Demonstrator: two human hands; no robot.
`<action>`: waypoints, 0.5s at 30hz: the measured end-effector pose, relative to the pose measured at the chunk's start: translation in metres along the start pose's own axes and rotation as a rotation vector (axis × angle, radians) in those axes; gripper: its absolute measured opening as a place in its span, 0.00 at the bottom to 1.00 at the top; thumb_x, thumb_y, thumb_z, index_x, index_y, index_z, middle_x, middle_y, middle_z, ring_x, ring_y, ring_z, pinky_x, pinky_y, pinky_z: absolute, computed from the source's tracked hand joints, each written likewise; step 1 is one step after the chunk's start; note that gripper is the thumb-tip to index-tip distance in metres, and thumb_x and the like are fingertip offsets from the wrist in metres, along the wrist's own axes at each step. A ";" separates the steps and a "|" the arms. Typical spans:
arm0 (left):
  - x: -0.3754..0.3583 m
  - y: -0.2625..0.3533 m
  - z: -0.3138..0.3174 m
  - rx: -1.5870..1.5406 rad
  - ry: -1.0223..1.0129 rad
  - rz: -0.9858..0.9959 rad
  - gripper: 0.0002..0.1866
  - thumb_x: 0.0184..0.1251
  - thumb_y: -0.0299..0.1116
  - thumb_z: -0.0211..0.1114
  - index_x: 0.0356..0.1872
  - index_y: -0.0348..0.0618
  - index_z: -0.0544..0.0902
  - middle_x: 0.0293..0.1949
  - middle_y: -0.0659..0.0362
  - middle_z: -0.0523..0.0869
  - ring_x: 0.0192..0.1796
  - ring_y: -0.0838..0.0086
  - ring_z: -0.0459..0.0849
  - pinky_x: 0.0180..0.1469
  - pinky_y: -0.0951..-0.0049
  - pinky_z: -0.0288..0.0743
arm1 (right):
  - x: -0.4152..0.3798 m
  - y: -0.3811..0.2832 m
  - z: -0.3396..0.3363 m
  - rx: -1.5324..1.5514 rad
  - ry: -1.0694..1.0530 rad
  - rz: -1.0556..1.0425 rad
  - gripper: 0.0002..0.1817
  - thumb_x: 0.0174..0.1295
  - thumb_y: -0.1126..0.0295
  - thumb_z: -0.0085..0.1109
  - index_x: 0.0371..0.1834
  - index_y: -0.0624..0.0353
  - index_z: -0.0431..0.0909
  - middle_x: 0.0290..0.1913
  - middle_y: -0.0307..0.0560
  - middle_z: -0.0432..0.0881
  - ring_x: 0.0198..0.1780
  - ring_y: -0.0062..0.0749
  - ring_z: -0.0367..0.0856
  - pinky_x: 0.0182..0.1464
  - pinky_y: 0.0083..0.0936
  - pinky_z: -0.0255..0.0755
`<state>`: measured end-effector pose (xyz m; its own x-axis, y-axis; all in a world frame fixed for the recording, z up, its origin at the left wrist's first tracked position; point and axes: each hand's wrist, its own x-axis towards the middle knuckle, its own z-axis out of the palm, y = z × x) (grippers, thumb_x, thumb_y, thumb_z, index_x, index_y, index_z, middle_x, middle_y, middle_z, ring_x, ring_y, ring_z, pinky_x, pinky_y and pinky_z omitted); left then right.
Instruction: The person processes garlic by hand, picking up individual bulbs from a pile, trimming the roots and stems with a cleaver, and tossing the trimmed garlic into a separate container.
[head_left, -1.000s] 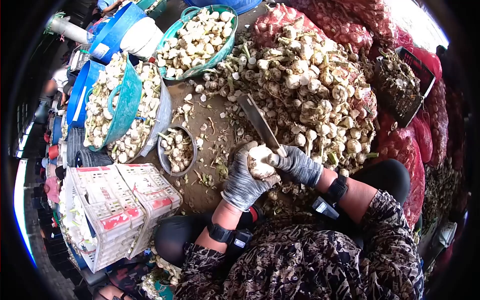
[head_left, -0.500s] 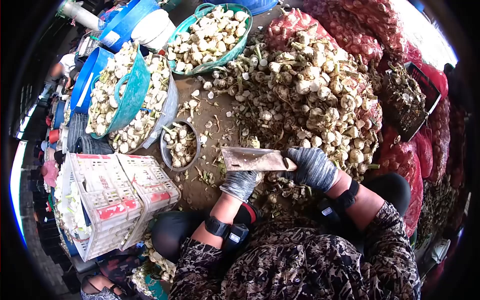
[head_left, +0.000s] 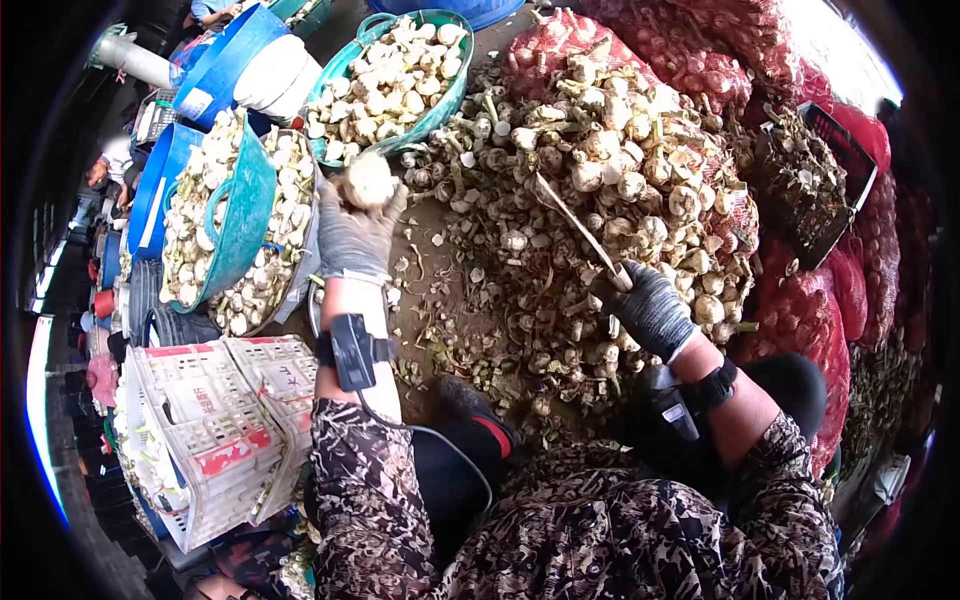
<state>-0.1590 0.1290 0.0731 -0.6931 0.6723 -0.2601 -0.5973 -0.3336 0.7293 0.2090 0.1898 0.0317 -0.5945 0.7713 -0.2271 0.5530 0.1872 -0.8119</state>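
My left hand (head_left: pixel 358 232), in a grey knit glove, is stretched out at the upper left. A pale garlic bulb (head_left: pixel 369 182) sits at its fingertips, slightly blurred, with fingers on either side. My right hand (head_left: pixel 647 310), gloved the same way, is wrapped round the handle of a cleaver (head_left: pixel 583 228). The blade shows nearly edge-on and points up and left in front of the garlic heap (head_left: pixel 640 170). Beyond my left hand stands a green tub (head_left: pixel 462 85) of trimmed bulbs. A second green tub (head_left: pixel 245 205) leans over a grey tub of garlic beside my wrist.
White plastic crates (head_left: pixel 215 420) stand at my left. Blue tubs (head_left: pixel 160 190) are behind them. Red mesh sacks (head_left: pixel 800 340) and a black crate (head_left: pixel 835 215) of scraps line the right side. Garlic trimmings (head_left: pixel 470 340) litter the floor between my legs and the heap.
My left hand has swung from beside the blade to the upper left with a garlic bulb. The cleaver has turned from lying broadside to edge-on, its tip pointing up. My right hand moved slightly right.
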 end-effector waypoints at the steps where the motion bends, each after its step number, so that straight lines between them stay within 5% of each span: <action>1: 0.017 -0.003 0.010 0.038 0.024 0.000 0.24 0.72 0.57 0.61 0.54 0.49 0.75 0.50 0.55 0.82 0.55 0.58 0.81 0.60 0.49 0.81 | 0.000 -0.004 -0.004 0.078 0.002 0.051 0.10 0.68 0.66 0.63 0.44 0.61 0.79 0.28 0.45 0.83 0.30 0.26 0.82 0.35 0.27 0.76; 4: 0.058 -0.053 -0.008 0.539 -0.062 -0.076 0.27 0.68 0.54 0.66 0.53 0.41 0.76 0.50 0.53 0.84 0.56 0.58 0.82 0.58 0.61 0.82 | 0.004 -0.003 -0.006 0.251 0.027 0.144 0.11 0.67 0.65 0.64 0.43 0.61 0.79 0.30 0.41 0.84 0.32 0.22 0.83 0.36 0.25 0.77; 6: 0.039 -0.109 0.001 1.157 -0.056 -0.267 0.45 0.65 0.60 0.67 0.72 0.37 0.64 0.60 0.44 0.79 0.67 0.52 0.75 0.68 0.54 0.71 | 0.009 0.001 -0.004 0.265 0.047 0.137 0.11 0.64 0.67 0.66 0.39 0.62 0.77 0.25 0.44 0.79 0.27 0.27 0.72 0.34 0.31 0.72; 8: 0.033 -0.176 -0.024 1.607 -0.013 -0.344 0.48 0.65 0.59 0.66 0.76 0.37 0.58 0.72 0.41 0.69 0.72 0.53 0.71 0.73 0.62 0.64 | 0.014 0.010 0.003 0.315 0.050 0.152 0.13 0.63 0.64 0.69 0.40 0.61 0.76 0.28 0.44 0.80 0.30 0.28 0.73 0.38 0.31 0.72; 11: 0.032 -0.262 -0.073 1.565 -0.023 -0.514 0.40 0.65 0.52 0.69 0.72 0.43 0.64 0.63 0.52 0.79 0.61 0.66 0.79 0.64 0.66 0.71 | 0.016 0.002 0.000 0.284 -0.023 0.189 0.13 0.64 0.62 0.68 0.41 0.60 0.77 0.30 0.45 0.81 0.32 0.28 0.74 0.40 0.31 0.73; 15: -0.004 -0.251 -0.064 1.312 -0.133 -0.175 0.24 0.66 0.32 0.68 0.59 0.40 0.69 0.47 0.59 0.79 0.48 0.74 0.77 0.56 0.68 0.75 | 0.016 0.011 0.009 0.248 -0.029 0.099 0.16 0.66 0.59 0.65 0.50 0.58 0.80 0.33 0.49 0.84 0.34 0.31 0.81 0.41 0.31 0.76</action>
<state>-0.0325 0.1677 -0.1496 -0.5580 0.7248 -0.4040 0.2074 0.5932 0.7779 0.2005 0.1989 0.0143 -0.5633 0.7599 -0.3243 0.4517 -0.0454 -0.8910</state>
